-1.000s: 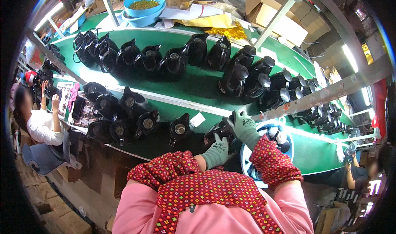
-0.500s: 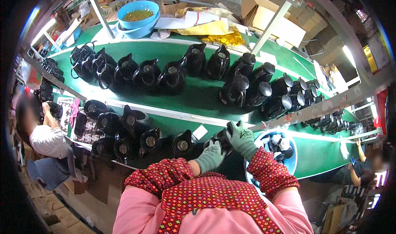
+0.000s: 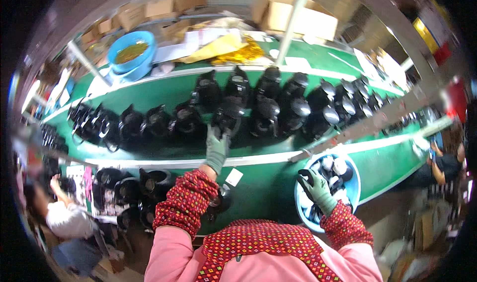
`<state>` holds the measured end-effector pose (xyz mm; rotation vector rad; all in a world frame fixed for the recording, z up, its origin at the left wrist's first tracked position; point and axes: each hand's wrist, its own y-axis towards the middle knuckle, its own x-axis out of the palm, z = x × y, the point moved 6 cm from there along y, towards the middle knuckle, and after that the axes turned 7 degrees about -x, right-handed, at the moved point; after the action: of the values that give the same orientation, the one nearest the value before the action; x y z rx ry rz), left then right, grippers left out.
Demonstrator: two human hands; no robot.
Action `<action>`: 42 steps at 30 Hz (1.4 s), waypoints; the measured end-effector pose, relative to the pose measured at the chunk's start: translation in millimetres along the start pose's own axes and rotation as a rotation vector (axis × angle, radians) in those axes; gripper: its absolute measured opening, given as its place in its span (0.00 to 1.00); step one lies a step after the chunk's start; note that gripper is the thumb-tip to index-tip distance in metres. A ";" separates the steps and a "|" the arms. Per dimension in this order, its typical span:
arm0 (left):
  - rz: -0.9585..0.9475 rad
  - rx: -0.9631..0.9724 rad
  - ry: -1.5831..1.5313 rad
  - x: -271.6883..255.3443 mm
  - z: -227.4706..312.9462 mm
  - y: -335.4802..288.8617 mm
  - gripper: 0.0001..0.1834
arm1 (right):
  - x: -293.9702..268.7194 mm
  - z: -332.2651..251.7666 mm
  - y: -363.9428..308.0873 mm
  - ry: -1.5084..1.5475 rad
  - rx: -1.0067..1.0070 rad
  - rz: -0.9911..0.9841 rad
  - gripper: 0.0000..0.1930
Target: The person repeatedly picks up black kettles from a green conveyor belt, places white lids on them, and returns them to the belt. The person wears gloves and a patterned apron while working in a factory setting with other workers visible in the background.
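Note:
On the far side of the green bench, a black kettle (image 3: pixel 229 114) stands at the front of a row of others. My left hand (image 3: pixel 217 145), in a grey-green glove, stretches out to it with fingers closed around its near side, at the handle. My right hand (image 3: pixel 318 192), gloved too, is over the left part of a blue basin (image 3: pixel 356 183). Its fingers are closed on a dark rounded piece that looks like a black lid (image 3: pixel 303 176). Several black and white lids (image 3: pixel 341 166) fill the basin. A kettle (image 3: pixel 221 202) is partly hidden behind my left sleeve.
Several black kettles (image 3: pixel 186 118) line the far strip; more stand near left (image 3: pixel 128 190). A pale rail (image 3: pixel 258 158) divides the bench, and a slanted metal bar (image 3: pixel 348 128) crosses at right. A white card (image 3: pixel 234 177) lies before me. Co-workers sit left (image 3: pixel 69 220) and right (image 3: pixel 447 158).
The kettle both hands held near me now stands in the far row, with my left hand on it. My right hand has moved from the kettle's top to the basin and grips a dark piece.

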<state>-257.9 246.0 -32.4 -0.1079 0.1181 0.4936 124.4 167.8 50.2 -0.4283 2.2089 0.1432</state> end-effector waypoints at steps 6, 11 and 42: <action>-0.015 -0.147 -0.232 -4.0 -86.4 63.7 0.35 | -55.5 44.0 -21.9 -0.308 0.050 0.250 0.20; -0.021 -0.157 0.242 -8.5 -41.3 63.8 0.30 | -74.6 125.5 2.9 -0.542 0.184 0.270 0.37; -0.387 0.016 0.560 138.6 11.5 122.0 0.36 | 30.8 -175.4 339.4 -0.537 -0.593 0.144 0.41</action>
<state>-194.0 418.8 -49.4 -0.2458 0.6368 0.0638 -142.8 433.5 120.3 -0.4795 1.6334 0.8976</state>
